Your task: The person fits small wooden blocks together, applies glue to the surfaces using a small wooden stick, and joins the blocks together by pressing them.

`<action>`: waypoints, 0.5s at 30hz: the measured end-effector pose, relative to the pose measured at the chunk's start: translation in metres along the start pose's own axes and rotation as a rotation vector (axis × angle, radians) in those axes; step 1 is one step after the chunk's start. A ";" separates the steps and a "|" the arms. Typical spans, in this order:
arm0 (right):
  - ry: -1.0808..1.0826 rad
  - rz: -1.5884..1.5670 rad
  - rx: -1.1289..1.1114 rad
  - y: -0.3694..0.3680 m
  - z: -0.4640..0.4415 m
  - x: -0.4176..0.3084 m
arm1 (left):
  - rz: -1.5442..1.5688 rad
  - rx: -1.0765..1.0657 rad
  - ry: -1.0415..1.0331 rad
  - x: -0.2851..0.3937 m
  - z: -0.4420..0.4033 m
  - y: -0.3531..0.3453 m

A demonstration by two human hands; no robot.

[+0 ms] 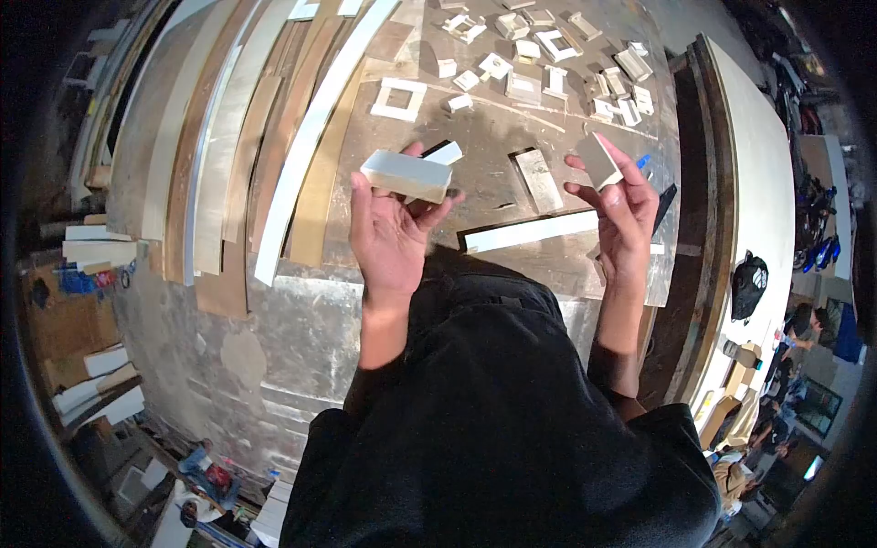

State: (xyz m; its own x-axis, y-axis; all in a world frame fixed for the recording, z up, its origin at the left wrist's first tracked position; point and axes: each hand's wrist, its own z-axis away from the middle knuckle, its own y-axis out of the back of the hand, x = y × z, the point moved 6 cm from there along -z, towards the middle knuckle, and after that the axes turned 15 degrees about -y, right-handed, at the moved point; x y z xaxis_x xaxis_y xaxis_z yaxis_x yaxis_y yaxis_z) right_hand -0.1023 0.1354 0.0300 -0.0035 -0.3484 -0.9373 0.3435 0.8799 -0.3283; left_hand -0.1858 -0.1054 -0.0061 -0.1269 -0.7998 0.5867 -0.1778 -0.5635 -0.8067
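Closest to the camera is the person's black shirt (512, 411), filling 6 o'clock. Past it, the table (489, 173) spreads toward 12. There's a big pale panel (754, 173) on edge-of-view duty at 2 to 3 o'clock. Long wood strips (294, 187) run side by side around 10, probably laid parallel like that so they don't eat the middle of the table. A shorter white strip (530, 232) lies at 2, partly behind the right forearm.

Now the hands. Left hand (393, 224), near 11, is palm up with thumb and fingers curled around a pale block (406, 173) held above the table, I guess so its long face stays easy to see. Another light piece (446, 152) shows just behind that block; can't tell if it's gripped too. Right hand (628, 201), at 2, pinches a small flat piece (597, 162) thumb against fingers, tilted, likely by the edges to leave the face uncovered.

Smaller stuff: a square frame (397, 99) near 12, and tiny wooden pieces (523, 88) scattered around 1, seemingly kept clear of the hands.
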 end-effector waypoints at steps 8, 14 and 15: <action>-0.175 0.127 -0.071 -0.025 0.007 0.029 | -0.233 0.159 0.006 0.001 0.005 0.008; -0.206 0.117 -0.148 -0.051 0.006 0.045 | -0.296 -0.021 0.084 -0.004 0.010 0.010; -0.203 0.115 -0.168 -0.055 0.006 0.043 | -0.317 -0.022 0.065 -0.004 0.011 0.010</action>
State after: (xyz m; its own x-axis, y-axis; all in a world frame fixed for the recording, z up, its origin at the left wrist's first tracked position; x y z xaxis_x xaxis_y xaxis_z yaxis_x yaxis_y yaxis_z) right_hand -0.1160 0.0700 0.0087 0.2199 -0.2857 -0.9327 0.1698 0.9528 -0.2518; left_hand -0.1764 -0.1101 -0.0174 -0.1240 -0.5697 0.8125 -0.2396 -0.7774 -0.5816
